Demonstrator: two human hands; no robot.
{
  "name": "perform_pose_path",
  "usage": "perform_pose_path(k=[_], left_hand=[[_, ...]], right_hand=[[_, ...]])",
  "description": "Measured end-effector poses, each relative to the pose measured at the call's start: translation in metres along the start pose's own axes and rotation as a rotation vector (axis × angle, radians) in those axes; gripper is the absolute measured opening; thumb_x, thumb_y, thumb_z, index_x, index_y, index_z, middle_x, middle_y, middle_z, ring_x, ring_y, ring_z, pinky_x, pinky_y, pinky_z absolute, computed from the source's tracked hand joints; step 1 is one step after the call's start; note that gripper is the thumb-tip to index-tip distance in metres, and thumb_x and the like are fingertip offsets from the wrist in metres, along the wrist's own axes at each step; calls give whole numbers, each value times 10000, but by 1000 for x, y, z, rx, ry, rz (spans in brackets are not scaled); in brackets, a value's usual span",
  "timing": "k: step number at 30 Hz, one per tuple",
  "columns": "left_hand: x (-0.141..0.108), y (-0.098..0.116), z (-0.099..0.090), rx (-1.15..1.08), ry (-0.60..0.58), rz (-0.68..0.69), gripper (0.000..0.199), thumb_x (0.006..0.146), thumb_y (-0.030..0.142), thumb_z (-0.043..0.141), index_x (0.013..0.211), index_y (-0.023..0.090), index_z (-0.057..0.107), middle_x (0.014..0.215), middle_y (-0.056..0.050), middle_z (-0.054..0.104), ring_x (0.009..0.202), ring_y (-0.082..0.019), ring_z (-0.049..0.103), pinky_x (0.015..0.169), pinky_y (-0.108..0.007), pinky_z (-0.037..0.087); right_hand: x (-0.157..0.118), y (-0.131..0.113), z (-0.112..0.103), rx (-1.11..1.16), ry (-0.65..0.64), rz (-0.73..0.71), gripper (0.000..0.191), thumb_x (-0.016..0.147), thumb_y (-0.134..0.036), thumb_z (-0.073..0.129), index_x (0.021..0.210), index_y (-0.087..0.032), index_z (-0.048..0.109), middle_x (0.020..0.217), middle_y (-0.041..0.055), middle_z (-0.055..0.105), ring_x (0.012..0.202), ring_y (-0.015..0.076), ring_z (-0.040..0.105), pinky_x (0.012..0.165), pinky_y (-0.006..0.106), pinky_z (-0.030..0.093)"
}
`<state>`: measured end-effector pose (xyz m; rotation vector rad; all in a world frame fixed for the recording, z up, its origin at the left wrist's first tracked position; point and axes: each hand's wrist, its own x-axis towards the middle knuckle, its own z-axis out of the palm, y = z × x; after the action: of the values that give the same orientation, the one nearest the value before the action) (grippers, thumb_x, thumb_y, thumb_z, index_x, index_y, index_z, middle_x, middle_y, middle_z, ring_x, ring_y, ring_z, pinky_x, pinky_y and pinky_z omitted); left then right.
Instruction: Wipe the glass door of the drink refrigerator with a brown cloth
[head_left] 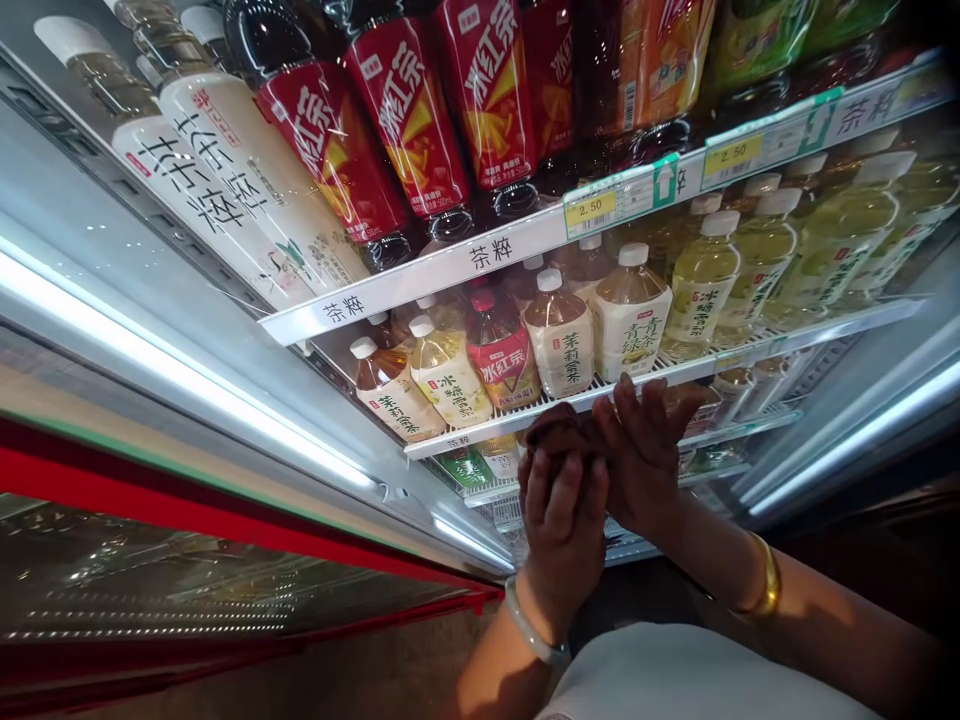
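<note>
My left hand (566,525), with a pale bangle at the wrist, is closed on a crumpled dark brown cloth (559,430). Right beside it, my right hand (641,455), with a gold bangle, has its fingers stretched out and spread. Its near side meets the cloth, though shadow hides exactly how they touch. Both hands are in front of an open drinks cooler, just below a shelf (517,415) of bottled teas. Closest to the hands are a jasmine tea bottle (561,340) and a green tea bottle (632,315).
Large red-labelled iced tea bottles (405,120) and white-labelled bottles (247,180) fill the upper shelf, whose front strip (480,252) carries price tags. Pale yellow drink bottles (705,285) stand at right. The red-edged cooler door (225,510) is swung out at left.
</note>
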<state>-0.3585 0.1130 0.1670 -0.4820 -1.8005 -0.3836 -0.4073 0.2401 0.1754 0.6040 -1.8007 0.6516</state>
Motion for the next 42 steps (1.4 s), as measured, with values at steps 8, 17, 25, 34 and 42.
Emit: perform_pose_path(k=[8, 17, 25, 34, 42], left_hand=[[28, -28, -24, 112, 91, 15, 722, 946, 15, 653, 1598, 237, 438, 1634, -160, 469, 1570, -339, 385, 1263, -530, 406], [1, -30, -24, 82, 66, -26, 704, 938, 10, 661, 1563, 291, 495, 1631, -125, 500, 1539, -269, 448, 1256, -447, 421], [8, -32, -28, 104, 81, 7, 673, 955, 56, 672, 1572, 250, 486, 1580, -121, 564, 1553, -254, 423, 1291, -414, 360], [18, -61, -61, 125, 133, -107, 683, 1018, 73, 557, 1631, 312, 374, 1702, -124, 393, 1582, -278, 373, 1313, -512, 294], [-19, -44, -45, 50, -11, 56, 548, 998, 132, 640, 1517, 283, 554, 1347, -71, 721, 1472, -230, 538, 1224, -398, 473]], right_hand=[[0, -9, 2, -38, -69, 18, 778, 981, -179, 480, 1691, -237, 167, 1754, 103, 215, 1654, 291, 76, 1308, 662, -59], [-2, -10, 7, -27, -63, -45, 720, 1009, -233, 455, 1684, -226, 205, 1764, 70, 185, 1658, 218, 46, 1331, 549, -91], [-9, -14, 12, -21, -53, -1, 765, 982, -224, 468, 1691, -238, 182, 1739, 116, 273, 1647, 309, 132, 1317, 663, -20], [-6, -30, 15, 19, -70, -85, 757, 976, -167, 508, 1678, -199, 228, 1699, 98, 365, 1644, 200, 143, 1357, 490, -22], [-12, -37, 28, 7, -8, -48, 712, 1006, -249, 467, 1679, -237, 235, 1703, 98, 373, 1639, 250, 200, 1353, 551, 70]])
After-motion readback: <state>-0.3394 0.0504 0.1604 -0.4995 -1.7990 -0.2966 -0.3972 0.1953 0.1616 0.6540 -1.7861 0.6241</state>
